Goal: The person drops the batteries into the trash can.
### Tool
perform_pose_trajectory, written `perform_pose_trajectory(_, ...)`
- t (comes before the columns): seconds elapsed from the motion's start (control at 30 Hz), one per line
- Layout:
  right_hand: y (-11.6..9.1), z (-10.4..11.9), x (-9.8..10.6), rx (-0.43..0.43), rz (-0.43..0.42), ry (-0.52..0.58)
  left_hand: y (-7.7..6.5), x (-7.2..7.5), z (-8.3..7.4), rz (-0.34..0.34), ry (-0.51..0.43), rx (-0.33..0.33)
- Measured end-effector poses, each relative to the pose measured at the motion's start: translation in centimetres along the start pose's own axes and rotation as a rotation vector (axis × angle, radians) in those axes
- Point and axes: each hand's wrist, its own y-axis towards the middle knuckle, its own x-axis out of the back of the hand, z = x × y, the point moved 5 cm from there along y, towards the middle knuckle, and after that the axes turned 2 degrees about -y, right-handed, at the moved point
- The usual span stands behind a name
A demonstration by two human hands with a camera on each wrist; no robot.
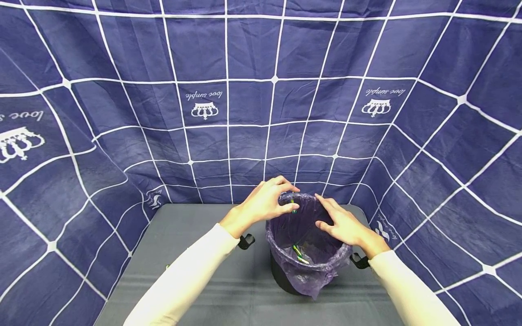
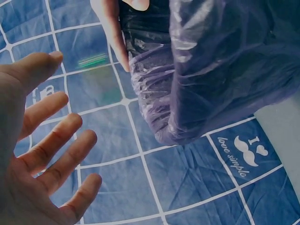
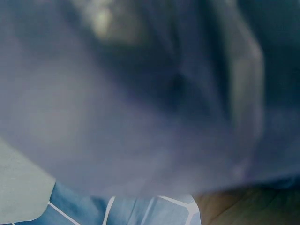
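A dark bin (image 1: pixel 281 274) lined with a translucent purple bag (image 1: pixel 303 274) stands on the grey table. My left hand (image 1: pixel 267 199) is over the bin's left far rim, fingers apart and holding nothing. Between that hand and the bin, the left wrist view shows a blurred clear piece with a green strip (image 2: pixel 93 61), touching no finger. My right hand (image 1: pixel 344 224) lies over the right side of the rim, fingers stretched along the liner's edge, thumb over the opening. Small green and pale pieces (image 1: pixel 299 254) lie inside. Purple liner (image 3: pixel 117 117) fills most of the right wrist view.
Blue cloth (image 1: pixel 248 104) with white grid lines hangs behind and at both sides. The grey table (image 1: pixel 228 280) extends to the left of the bin. A tiny green bit (image 1: pixel 167 267) shows beside my left sleeve.
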Motion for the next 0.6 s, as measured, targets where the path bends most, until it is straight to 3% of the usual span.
perform_pose_trajectory(0.2,-0.1,-0.1,0.0,-0.005,0.003,-0.001,-0.7,-0.2,0.4,0.012,0.004,0.021)
perform_pose_trajectory(0.43,-0.2,0.1,0.1,0.0,-0.006,0.003,-2.1,-0.1,1.5,-0.036,0.013,0.01)
perform_pose_trajectory(0.6,0.1,0.1,0.0,0.002,-0.001,0.007,-3.5,0.2,2.6,-0.058,0.029,0.036)
